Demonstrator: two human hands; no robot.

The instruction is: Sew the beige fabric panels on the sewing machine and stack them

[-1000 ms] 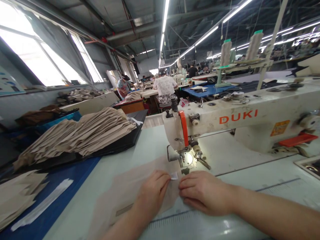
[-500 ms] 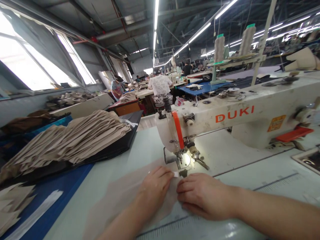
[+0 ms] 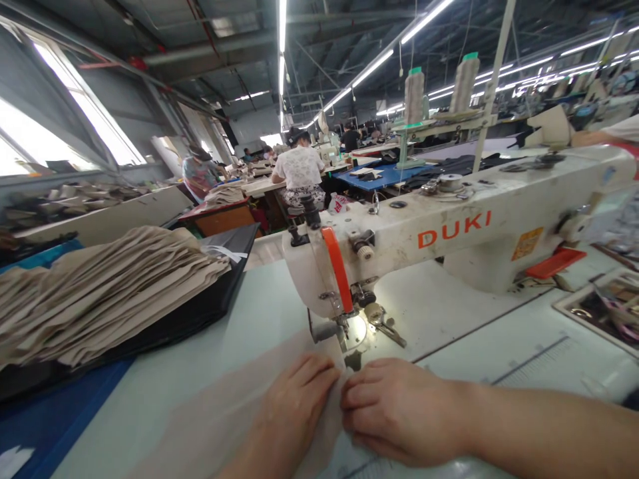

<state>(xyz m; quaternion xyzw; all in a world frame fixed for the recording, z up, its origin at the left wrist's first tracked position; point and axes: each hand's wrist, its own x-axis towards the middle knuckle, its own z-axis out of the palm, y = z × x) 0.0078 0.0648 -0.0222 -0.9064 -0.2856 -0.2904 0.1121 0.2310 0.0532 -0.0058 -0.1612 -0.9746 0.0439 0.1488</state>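
A pale, thin piece of fabric (image 3: 249,392) lies on the table in front of the sewing machine (image 3: 319,266), its far edge close to the presser foot. My left hand (image 3: 294,406) rests on this fabric, fingers together and bent, gripping near its right edge. Close beside it, my right hand (image 3: 399,412) has its fingers curled at the same edge, with the fingertips nearly touching the left ones. The machine's lamp lights the needle plate (image 3: 356,331) just beyond both hands. What lies under my fingers is hidden.
A stack of beige fabric pieces (image 3: 114,286) lies on black material at the left. To the right are a ruler marking (image 3: 534,359) on the table and a tray (image 3: 569,309) of small items. Thread cones (image 3: 414,96) stand behind the machine. Other people work farther back.
The view has swung right, so the machine and stack appear farther left. A small white piece by my left fingertips no longer shows. Both hands stay close together on the fabric.
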